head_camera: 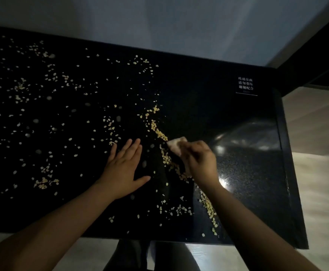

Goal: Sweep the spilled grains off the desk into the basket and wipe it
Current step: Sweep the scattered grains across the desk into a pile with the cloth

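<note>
**Grains** (160,133): pale, flat flakes, loose over most of the desk (247,163). They lie thickest in a ridge running from the middle of the desktop toward the near edge on the right. A thin scatter covers the left half out to the far left corner, and there are small clusters by the near edge. The strip along the right edge is bare and glossy.

**Cloth** (176,144): a small pale wad, down on the desktop at the ridge, touching the grains.

**Right hand** (201,161): fingers curled round the cloth, knuckles up, over the ridge.

**Left hand** (123,169): flat on the desktop just left of the ridge, fingers straight and spread, holding nothing.

**Basket**: not in view, so its place cannot be told.

**Label** (246,86): white lettering near the far right corner, well apart from the grains.

**Step in hand, as judged**: the scatter is being gathered into one line with the cloth. Sweeping looks far from done and wiping not yet begun.

**Handling notes**:
- The flakes look light and likely to skip on the glossy top, so low, slow strokes in one direction suit best, with the cloth flat rather than bunched.
- The left hand's edge could serve as a stop.
- The left-half scatter wants drawing in before anything goes over an edge.
- Risk: the ridge's near end sits close to the near edge and may spill to the floor unless the basket is under it.
</note>
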Demonstrator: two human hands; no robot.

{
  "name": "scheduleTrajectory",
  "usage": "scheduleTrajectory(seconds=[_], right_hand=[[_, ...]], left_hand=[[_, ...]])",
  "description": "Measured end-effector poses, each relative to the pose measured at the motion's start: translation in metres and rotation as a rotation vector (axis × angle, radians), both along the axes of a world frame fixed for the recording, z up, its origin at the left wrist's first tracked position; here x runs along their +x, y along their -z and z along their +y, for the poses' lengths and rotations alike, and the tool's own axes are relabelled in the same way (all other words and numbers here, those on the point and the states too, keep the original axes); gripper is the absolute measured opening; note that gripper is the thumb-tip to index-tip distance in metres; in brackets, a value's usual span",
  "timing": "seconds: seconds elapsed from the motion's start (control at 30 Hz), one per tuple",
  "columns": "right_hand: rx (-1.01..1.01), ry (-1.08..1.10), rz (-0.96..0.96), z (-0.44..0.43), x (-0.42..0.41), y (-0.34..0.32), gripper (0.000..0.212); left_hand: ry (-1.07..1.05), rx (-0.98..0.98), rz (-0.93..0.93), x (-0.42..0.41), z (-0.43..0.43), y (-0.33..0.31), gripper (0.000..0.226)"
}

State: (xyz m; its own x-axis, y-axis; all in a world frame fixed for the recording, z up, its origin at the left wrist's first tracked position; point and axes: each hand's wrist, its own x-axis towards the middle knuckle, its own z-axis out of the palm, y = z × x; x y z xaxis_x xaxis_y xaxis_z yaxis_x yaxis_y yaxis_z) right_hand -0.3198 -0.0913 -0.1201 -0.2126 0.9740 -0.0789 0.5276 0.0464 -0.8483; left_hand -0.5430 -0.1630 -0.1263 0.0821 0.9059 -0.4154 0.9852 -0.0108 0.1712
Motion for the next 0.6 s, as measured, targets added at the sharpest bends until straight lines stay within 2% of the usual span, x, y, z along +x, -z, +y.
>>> scheduleTrajectory(seconds=[0.13,0.27,0.37,0.43,0.53,0.6], right_hand=[[0.092,0.286,-0.056,0.016,0.049,-0.01,0.023],[0.032,0.434,-0.219,0.021,0.094,0.013,0.026],[0.023,0.359,-0.235,0.011,0.084,0.025,0.03],[0.02,0.246,-0.178,-0.003,0.057,0.028,0.033],[0.082,0.02,-0.07,-0.032,0.019,0.028,0.024],[0.104,-0.042,-0.038,-0.041,0.009,0.02,0.02]], left_hand=[[-0.031,0.0,0.014,0.006,-0.001,-0.001,0.106],[-0.065,0.019,0.034,0.011,-0.001,-0.001,0.103],[-0.1,0.042,0.02,0.014,-0.003,-0.002,0.097],[-0.125,0.067,-0.005,0.018,-0.01,-0.005,0.096],[-0.147,0.095,-0.03,0.027,-0.031,-0.011,0.101],[-0.134,0.1,-0.031,0.033,-0.048,-0.015,0.101]])
